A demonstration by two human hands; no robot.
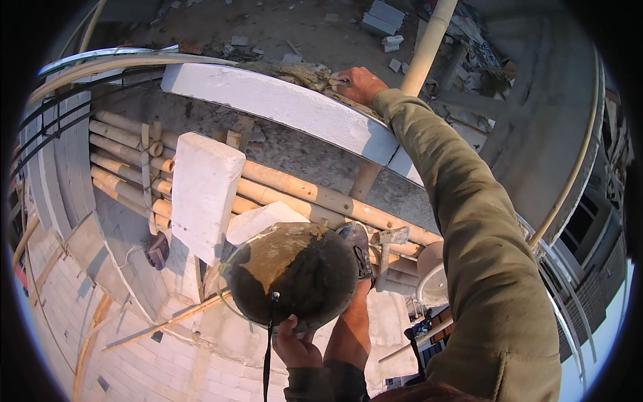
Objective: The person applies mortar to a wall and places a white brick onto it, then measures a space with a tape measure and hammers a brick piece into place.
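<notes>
My left hand [298, 345] grips the near rim of a round black basin [335, 295], thumb over the edge. Wet grey-brown mortar [271, 258] lies inside, smeared up one wall of the basin. My right arm is stretched far forward over a course of white blocks [268, 100]. The right hand [362, 85] is closed at the far side of the top edge, fingers curled down at a rough band of mortar [295, 74]. Whatever those fingers hold is too small to make out.
Bamboo poles [295, 179] form a platform below the wall. A loose white block [206, 194] stands left of the basin. A hammer-like tool [387, 254] and a white bucket [432, 268] are to the right. An upright bamboo pole [429, 47] rises beside my right hand.
</notes>
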